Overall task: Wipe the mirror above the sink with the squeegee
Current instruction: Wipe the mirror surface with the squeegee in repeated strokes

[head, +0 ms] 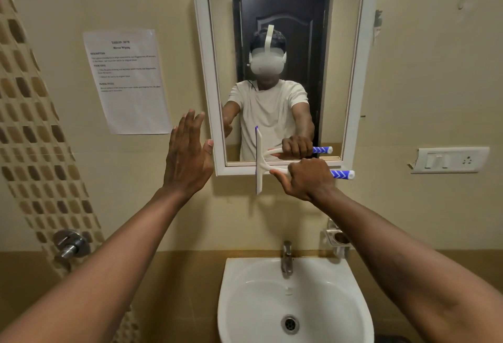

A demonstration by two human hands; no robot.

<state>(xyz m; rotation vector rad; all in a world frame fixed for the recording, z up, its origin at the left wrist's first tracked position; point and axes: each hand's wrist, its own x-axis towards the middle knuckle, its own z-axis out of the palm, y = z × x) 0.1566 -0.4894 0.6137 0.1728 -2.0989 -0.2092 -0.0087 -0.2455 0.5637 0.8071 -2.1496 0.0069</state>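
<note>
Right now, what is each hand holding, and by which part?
The right hand grips the squeegee by its handle, just behind the white fork; the blue end sticks out. The left hand is open and holds nothing.

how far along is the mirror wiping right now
Done: the squeegee is picked up, gripped by the right hand. In hand: its blade stands upright across the bottom edge of the mirror, part over glass, part below the frame; the left hand is open beside the frame. Left: unclear, the glass shows no readable marks to tell wiped from unwiped.
</note>
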